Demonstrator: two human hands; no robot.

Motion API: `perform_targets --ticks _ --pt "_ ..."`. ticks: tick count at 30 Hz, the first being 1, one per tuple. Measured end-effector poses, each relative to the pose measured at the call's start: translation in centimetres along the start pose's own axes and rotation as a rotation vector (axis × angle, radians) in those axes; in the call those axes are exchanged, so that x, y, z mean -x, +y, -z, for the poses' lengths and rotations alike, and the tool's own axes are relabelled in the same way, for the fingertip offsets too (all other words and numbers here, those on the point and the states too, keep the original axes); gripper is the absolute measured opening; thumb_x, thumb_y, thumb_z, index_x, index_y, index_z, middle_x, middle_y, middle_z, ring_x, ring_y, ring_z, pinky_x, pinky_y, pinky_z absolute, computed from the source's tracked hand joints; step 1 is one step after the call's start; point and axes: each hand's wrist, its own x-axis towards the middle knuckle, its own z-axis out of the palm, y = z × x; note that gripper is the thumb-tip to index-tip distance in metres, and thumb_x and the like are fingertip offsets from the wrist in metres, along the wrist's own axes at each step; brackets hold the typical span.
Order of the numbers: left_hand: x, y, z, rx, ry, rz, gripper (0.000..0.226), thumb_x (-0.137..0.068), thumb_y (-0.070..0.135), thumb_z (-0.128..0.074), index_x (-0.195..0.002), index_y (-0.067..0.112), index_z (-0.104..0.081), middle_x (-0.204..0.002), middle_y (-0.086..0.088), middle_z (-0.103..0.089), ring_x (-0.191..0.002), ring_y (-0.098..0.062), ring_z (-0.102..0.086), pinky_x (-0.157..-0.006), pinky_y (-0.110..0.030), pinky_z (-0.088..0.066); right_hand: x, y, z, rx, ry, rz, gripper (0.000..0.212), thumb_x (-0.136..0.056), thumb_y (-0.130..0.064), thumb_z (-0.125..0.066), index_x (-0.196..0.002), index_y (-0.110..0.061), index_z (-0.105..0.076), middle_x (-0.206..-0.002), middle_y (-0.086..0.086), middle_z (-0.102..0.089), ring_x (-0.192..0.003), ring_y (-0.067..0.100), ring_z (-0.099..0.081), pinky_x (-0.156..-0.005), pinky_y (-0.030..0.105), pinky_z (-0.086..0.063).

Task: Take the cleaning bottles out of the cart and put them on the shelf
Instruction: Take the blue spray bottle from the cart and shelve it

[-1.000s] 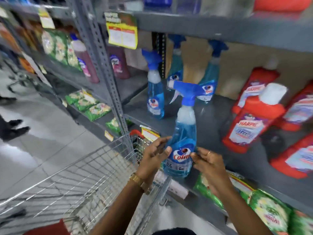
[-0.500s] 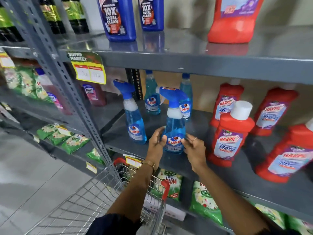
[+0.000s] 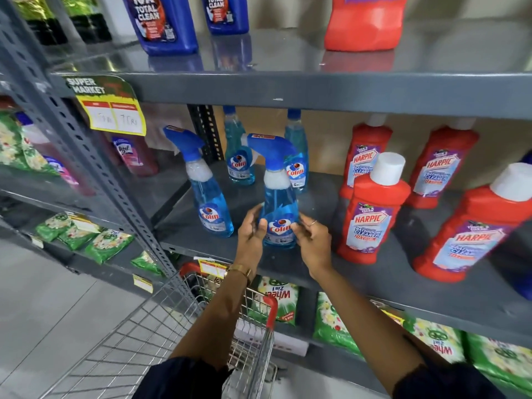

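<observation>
A: Setting a blue spray bottle (image 3: 278, 217) on the grey shelf (image 3: 331, 279), head view. It stands upright near the front edge, base on the shelf surface. The left hand (image 3: 251, 234) cups its left side, fingers loosely curled and touching; the right hand (image 3: 312, 240) is at its right side, fingertips on the label, palm off. Neither hand closes round it; whether they bear any weight cannot be told.

B: Neighbours on that shelf?

A: A second spray bottle (image 3: 207, 194) just to the left, two more spray bottles (image 3: 240, 156) farther back against the rear. To the right, red bathroom cleaner bottles (image 3: 371, 214), the closest one just beside the right hand.

B: And the cart?

A: The wire cart (image 3: 178, 321) sits below the arms, near the shelf, red corner guard showing. Only its far end and one side are in view; the arms and sleeves hide much of the basket. No bottles can be seen in the visible part, but that does not settle whether it is empty.

B: Progress, then?

A: This bottle looks placed, release pending. Several bottles already stand on the shelf. Likely late in the job, though any remainder in the cart cannot be judged from here.
</observation>
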Motion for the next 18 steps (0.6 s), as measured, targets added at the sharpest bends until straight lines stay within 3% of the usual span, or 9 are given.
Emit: perform_targets --ticks 6,9,12,14,15,16,18 --pt "0.6 -0.2 -0.1 -0.022 0.022 0.006 0.040 -0.098 0.005 -0.042 -0.138 0.014 -0.039 -0.140 -0.010 -0.048 -0.122 -0.018 -0.052 -0.091 -0.017 -0.053 0.9 -0.3 0.1 0.003 -0.008 0.009 0.043 -0.090 -0.009 -0.059 -0.132 -0.001 -0.050 -0.130 0.016 -0.060 -0.115 0.021 -0.059 -0.100 0.043 -0.050" --pt "2.3 -1.2 -0.2 -0.100 0.030 0.055 0.056 -0.096 0.007 -0.047 -0.147 0.008 -0.026 -0.152 -0.012 -0.037 -0.136 -0.022 -0.041 -0.110 -0.035 -0.041 2.4 0.3 1.1 -0.040 0.028 -0.051 0.047 -0.090 -0.009 -0.060 -0.134 -0.001 -0.047 -0.135 0.012 -0.055 -0.121 0.017 -0.053 -0.097 0.018 -0.046" --pt "5.1 -2.2 -1.0 -0.328 0.110 0.016 0.063 -0.094 0.018 -0.051 -0.149 0.008 -0.022 -0.155 -0.011 -0.029 -0.143 -0.020 -0.029 -0.117 -0.037 -0.028 5.0 1.2 3.4 -0.012 0.132 -0.023 0.024 -0.087 -0.016 -0.064 -0.112 -0.013 -0.066 -0.112 0.004 -0.071 -0.098 0.000 -0.064 -0.078 0.002 -0.045" --pt "7.5 -2.7 -2.0 -0.524 0.202 -0.103 0.066 -0.092 0.034 -0.048 -0.147 0.006 -0.023 -0.153 -0.015 -0.027 -0.141 -0.022 -0.029 -0.114 -0.035 -0.031 7.1 1.5 5.3 0.016 0.261 0.018 0.006 -0.084 -0.026 -0.068 -0.086 -0.031 -0.068 -0.083 -0.015 -0.074 -0.079 -0.007 -0.065 -0.069 0.002 -0.044" --pt "8.8 -2.8 -2.7 -0.582 0.199 -0.157 0.069 -0.091 0.043 -0.044 -0.146 0.006 -0.025 -0.153 -0.015 -0.026 -0.140 -0.023 -0.029 -0.112 -0.034 -0.032 8.1 1.8 6.5 0.036 0.349 0.038 0.008 -0.081 -0.031 -0.070 -0.076 -0.031 -0.064 -0.073 -0.016 -0.071 -0.072 -0.005 -0.064 -0.066 0.004 -0.045" --pt "10.1 -2.9 -3.4 -0.628 0.153 -0.201 0.070 -0.091 0.050 -0.040 -0.145 0.009 -0.026 -0.153 -0.014 -0.026 -0.141 -0.022 -0.028 -0.112 -0.033 -0.031 8.9 2.1 7.7 0.039 0.442 0.046 0.014 -0.078 -0.035 -0.072 -0.073 -0.027 -0.061 -0.072 -0.010 -0.069 -0.068 0.001 -0.062 -0.065 0.008 -0.046" --pt "12.3 -3.3 -5.2 -0.747 -0.032 -0.271 0.064 -0.090 0.054 -0.038 -0.142 0.018 -0.032 -0.153 -0.008 -0.029 -0.143 -0.016 -0.023 -0.115 -0.030 -0.025 9.6 2.5 10.7 0.024 0.626 0.029 0.027 -0.073 -0.034 -0.076 -0.080 -0.019 -0.055 -0.084 0.015 -0.063 -0.073 0.018 -0.059 -0.072 0.031 -0.051"
